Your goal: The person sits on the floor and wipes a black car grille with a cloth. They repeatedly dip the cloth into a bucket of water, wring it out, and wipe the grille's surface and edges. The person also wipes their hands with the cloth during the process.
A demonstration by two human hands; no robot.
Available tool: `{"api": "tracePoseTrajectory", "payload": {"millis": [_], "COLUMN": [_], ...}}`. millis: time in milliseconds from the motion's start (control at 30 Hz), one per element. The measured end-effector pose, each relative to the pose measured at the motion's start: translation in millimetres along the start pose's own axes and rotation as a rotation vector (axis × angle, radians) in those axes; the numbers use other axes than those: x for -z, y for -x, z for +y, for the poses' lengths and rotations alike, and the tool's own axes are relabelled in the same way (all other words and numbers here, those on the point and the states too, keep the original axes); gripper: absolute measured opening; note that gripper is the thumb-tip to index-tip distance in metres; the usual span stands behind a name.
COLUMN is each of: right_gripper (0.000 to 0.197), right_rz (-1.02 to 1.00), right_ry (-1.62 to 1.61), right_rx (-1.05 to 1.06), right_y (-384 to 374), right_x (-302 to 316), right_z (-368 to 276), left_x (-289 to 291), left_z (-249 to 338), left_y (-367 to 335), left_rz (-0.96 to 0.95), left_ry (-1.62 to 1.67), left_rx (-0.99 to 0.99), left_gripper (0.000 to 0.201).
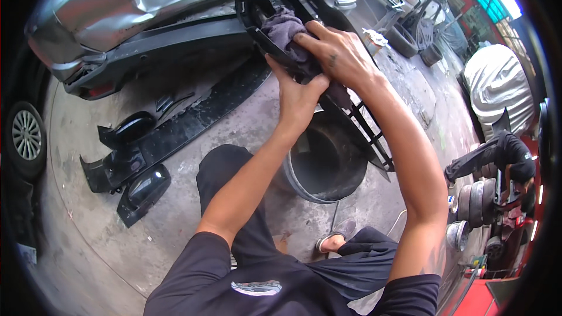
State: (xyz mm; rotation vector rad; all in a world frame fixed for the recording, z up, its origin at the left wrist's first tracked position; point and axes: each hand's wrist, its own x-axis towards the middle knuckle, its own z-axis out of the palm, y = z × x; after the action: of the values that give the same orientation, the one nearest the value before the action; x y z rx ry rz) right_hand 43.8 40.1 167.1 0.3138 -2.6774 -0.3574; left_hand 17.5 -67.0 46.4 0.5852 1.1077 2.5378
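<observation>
A long black plastic car part [250, 9], open-framed with a lattice at its lower end, is held up at a slant before me. My left hand [298, 96] grips its near left edge, thumb and fingers closed around it. Inside the frame, my right hand [345, 55] presses a crumpled purple-grey cloth [287, 32] against the part, with its fingers bent over the fabric. Some of the cloth hangs below my right palm. Directly beneath stands a round dark bucket [295, 178], partly covered by the part; its contents are hard to make out.
A dented silver car [140, 0] with a loose black bumper [175, 52] stands ahead. On the concrete at left lie a long black trim panel [170, 134] and two black side mirrors [146, 187]. Stacked wheels [477, 202] and a person in dark clothes [509, 152] are at right.
</observation>
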Motion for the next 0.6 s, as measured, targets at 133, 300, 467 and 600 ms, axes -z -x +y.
{"api": "tracePoseTrajectory", "payload": {"millis": [133,300,467,600], "right_gripper": [0.025,0.021,0.036,0.055], "right_rz": [-0.282,-0.430,-0.066,-0.072], "right_ry": [0.086,-0.165,-0.083,0.016], "right_rx": [0.031,-0.068,-0.117,-0.248], "right_y": [6,28,13,12], "right_x": [-11,8,16,-7], "right_z": [6,12,-2,10], "left_x": [5,5,2,-1], "left_z": [7,-1,2,-7], "left_y": [3,3,1,4], "left_rz": [-0.010,0.003,0.068,0.035], "left_ry": [0.053,0.035,0.071,0.016], "left_rx": [0.064,0.080,0.085,-0.059], "left_gripper": [0.122,0.119,0.121,0.123]}}
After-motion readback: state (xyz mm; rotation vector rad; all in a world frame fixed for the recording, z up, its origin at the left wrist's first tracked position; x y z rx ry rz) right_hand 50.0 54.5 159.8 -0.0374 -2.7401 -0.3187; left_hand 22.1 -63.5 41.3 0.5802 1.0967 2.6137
